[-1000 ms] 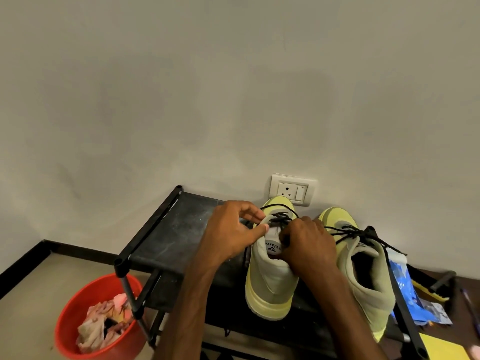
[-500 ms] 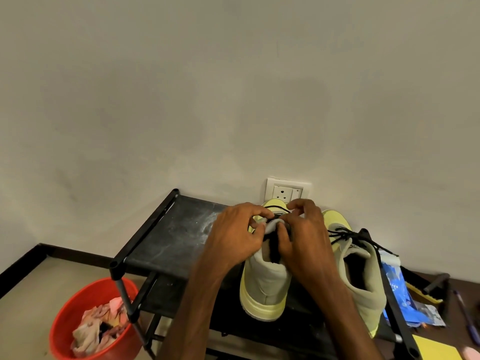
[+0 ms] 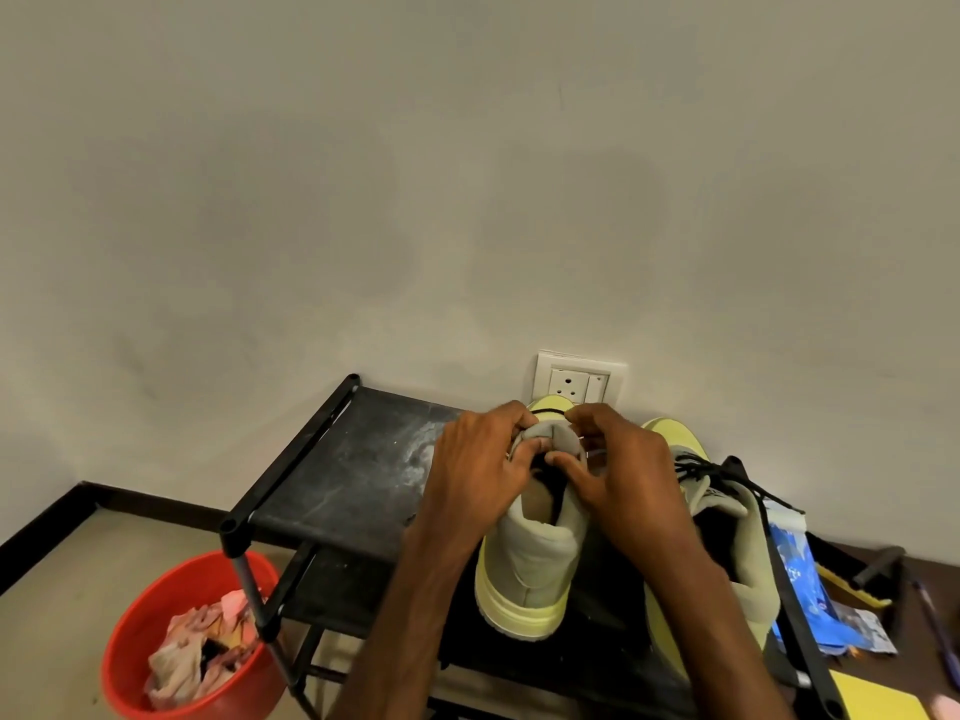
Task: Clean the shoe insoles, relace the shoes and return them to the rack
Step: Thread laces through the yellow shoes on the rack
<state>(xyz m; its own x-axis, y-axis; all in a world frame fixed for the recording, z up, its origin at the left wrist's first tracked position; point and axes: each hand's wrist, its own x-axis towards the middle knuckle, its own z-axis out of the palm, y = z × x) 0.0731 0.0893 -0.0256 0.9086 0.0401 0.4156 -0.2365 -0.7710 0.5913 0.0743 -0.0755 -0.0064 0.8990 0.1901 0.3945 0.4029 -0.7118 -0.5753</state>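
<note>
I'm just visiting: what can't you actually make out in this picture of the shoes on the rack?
All in the head view:
- The held shoe's laces: covered by the left hand and right hand pinching its tongue.
- Whether an insole is inside it: the opening is too dark.
- Much of the other shoe: behind the right forearm.
- Print on the blue packet: too small.
- Yellow sheet: cut off by the bottom edge.
</note>
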